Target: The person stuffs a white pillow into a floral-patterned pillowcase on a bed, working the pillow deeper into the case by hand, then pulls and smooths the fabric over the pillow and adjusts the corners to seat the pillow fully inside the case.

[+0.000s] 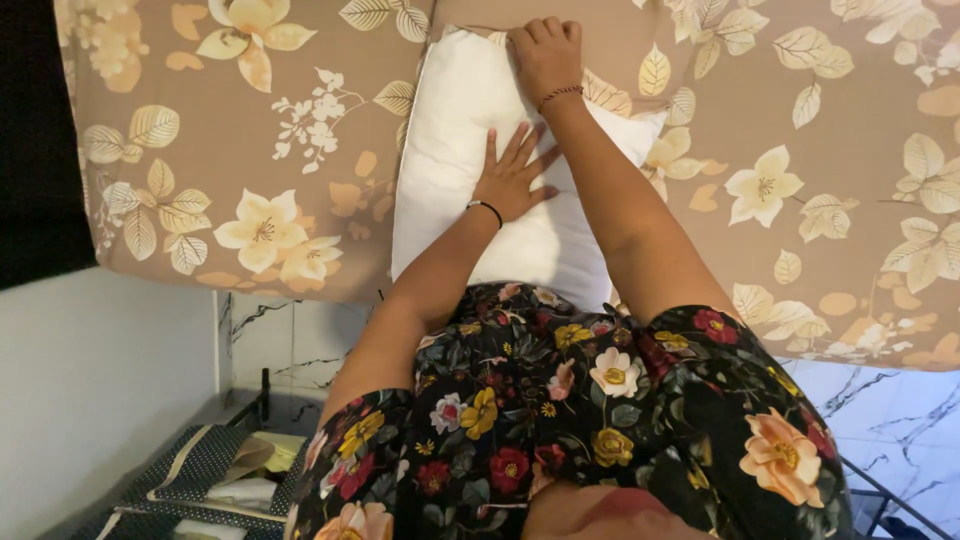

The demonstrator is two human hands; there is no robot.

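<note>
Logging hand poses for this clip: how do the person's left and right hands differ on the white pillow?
The left hand lies flat with fingers spread on the middle of the plain white pillow; the right hand is curled, gripping the pillow's far edge beside the tan flower-printed cover. The left wrist carries a black band, the right a beaded bracelet. Both touch the pillow.

Person, seen from above. Garment: black short-sleeved top or dress (560, 410) printed all over with flowers in red, yellow, cream, pink and orange, with grey-green leaves. Left wrist: thin black band (486, 209). Right wrist: slim reddish-brown beaded bracelet (560, 94). Forearms bare below the sleeves. No rings or watch discernible on left hand (512, 175) or right hand (545, 52).
</note>
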